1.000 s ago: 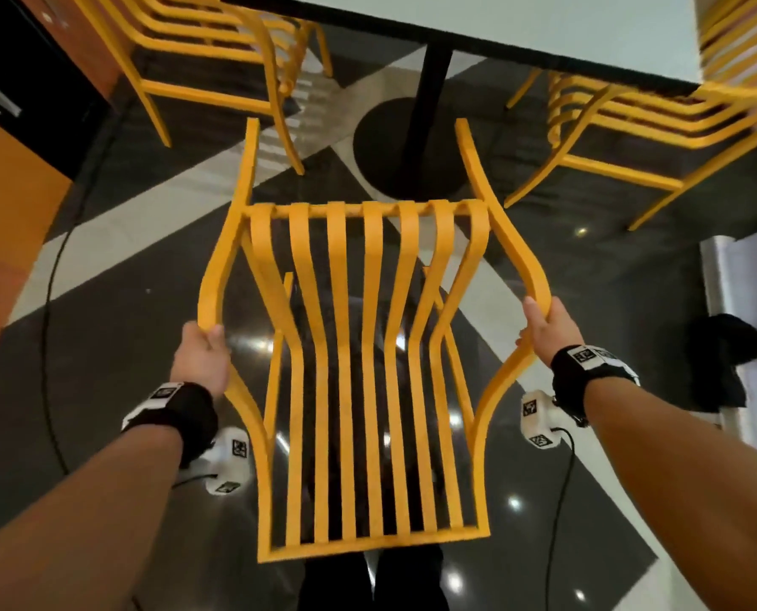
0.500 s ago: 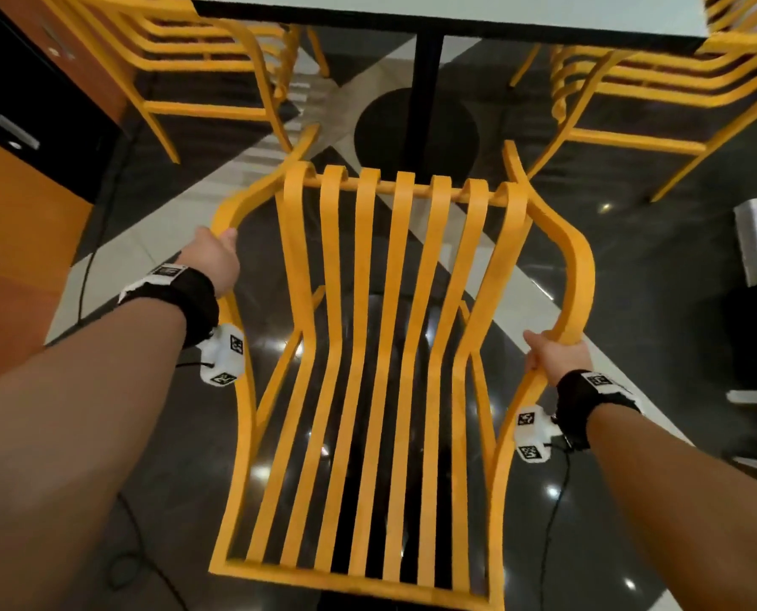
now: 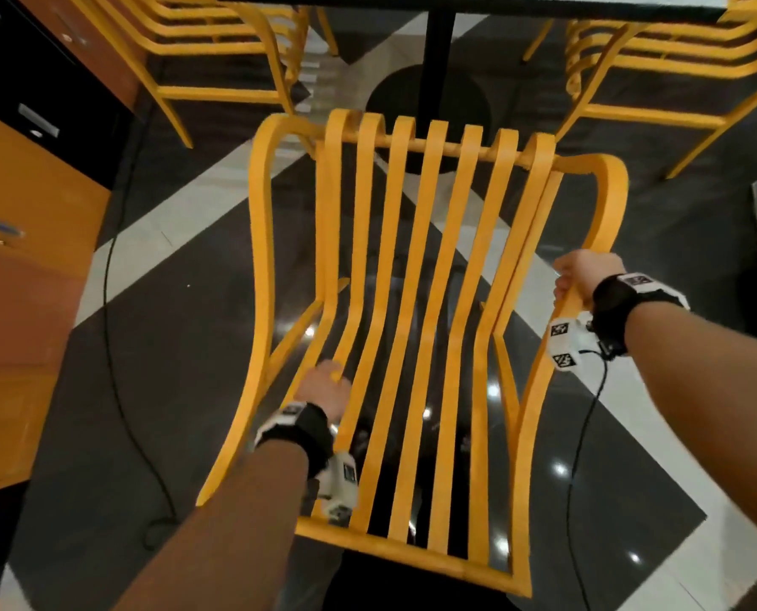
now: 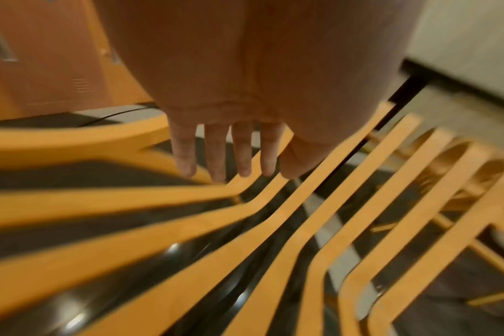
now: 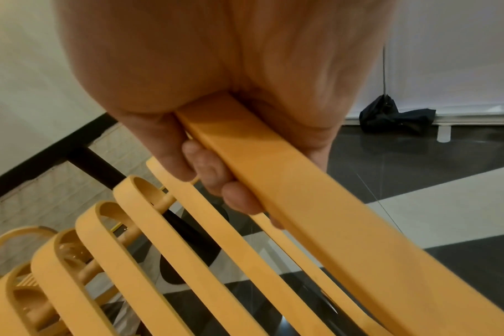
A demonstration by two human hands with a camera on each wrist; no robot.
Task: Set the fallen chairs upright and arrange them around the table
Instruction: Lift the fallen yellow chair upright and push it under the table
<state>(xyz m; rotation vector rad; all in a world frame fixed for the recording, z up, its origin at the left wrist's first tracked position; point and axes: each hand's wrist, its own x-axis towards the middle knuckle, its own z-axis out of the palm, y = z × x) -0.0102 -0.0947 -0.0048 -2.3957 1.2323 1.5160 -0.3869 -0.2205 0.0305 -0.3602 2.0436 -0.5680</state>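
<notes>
Glossy dark floor (image 3: 200,328) with white bands lies under the yellow slatted chair (image 3: 416,302), which stands before the table (image 3: 456,0). Right hand (image 3: 581,277) is curled tight around its right armrest; left hand (image 3: 323,392), fingers (image 4: 216,156) straight and apart, reaches over the slats.

Our left hand (image 3: 323,390) leaves the yellow chair's (image 3: 416,328) frame at nine o'clock and now hangs with straight fingers by the slats near seven; the chair sits closer to the table (image 3: 456,0).
</notes>
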